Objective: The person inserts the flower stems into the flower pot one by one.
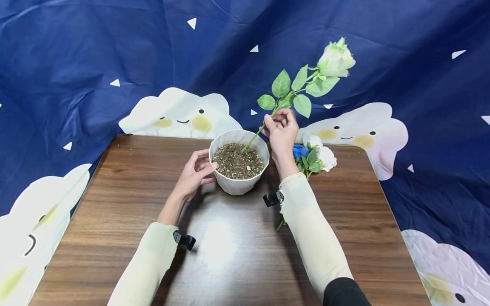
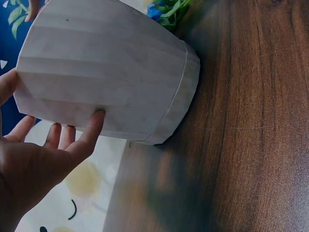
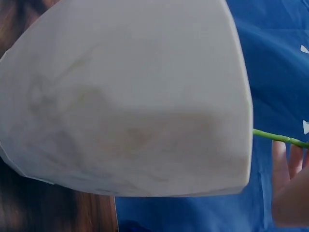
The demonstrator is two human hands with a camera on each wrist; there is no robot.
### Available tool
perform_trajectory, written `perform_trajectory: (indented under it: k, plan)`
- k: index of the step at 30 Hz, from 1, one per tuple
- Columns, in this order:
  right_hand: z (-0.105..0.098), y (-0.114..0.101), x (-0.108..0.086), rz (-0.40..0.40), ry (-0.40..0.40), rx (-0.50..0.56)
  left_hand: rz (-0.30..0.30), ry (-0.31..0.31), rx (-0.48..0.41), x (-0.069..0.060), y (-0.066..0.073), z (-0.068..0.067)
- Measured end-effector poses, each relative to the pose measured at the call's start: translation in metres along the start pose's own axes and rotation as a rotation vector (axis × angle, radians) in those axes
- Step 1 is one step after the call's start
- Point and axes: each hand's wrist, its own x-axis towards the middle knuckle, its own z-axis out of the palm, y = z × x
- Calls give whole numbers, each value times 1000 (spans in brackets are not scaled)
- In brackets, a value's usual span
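A white faceted flowerpot (image 1: 233,187) filled with dark, speckled soil (image 1: 237,161) stands on the wooden table. My left hand (image 1: 194,173) holds its left side, thumb near the rim; in the left wrist view the fingers (image 2: 87,137) rest along the outer wall. Between the thumb and fingers of my right hand (image 1: 282,129) is the green stem of a white artificial rose (image 1: 337,59). The rose leans up and to the right, its lower stem end meeting the soil. In the right wrist view the pot wall (image 3: 135,96) hides that end.
Beside my right forearm lies a bunch of artificial flowers, white (image 1: 326,158) and blue (image 1: 300,151), partly covered by the arm. Behind the wooden table (image 1: 134,182) hangs a dark blue cloth (image 1: 115,46) with cloud faces.
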Motion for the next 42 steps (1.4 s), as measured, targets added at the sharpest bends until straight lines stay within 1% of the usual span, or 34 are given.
perform_trajectory:
  k: [2, 9, 14, 18, 21, 24, 31, 34, 36, 39, 42]
  plan:
    - [3, 0, 2, -15, -21, -33, 2, -1, -1, 0, 1, 0]
    - [12, 8, 6, -82, -106, -201, 1, 0, 8, 0, 2, 1]
    - [15, 17, 6, -88, -145, -245, 5, -3, 7, 0, 2, 2]
    - [15, 23, 6, -115, -190, -288, 6, -5, 10, -1, 2, 2]
    - [17, 24, 6, -128, -227, -300, 7, -5, 10, 0, 2, 2]
    - [19, 26, 5, -120, -258, -297, 12, -5, 6, 0, 2, 2]
    - [20, 38, 3, -81, -290, -289, 9, -3, 10, -2, 0, 1]
    - [19, 42, 3, -98, -301, -303, 9, -4, 11, -2, 0, 1]
    - [20, 42, 3, -127, -308, -324, 10, -5, 6, -2, 1, 2]
    - [20, 43, 3, -158, -320, -392, 15, -6, 0, -1, 1, 2]
    - [21, 43, 2, -169, -340, -512, 15, -4, -2, -1, 1, 1]
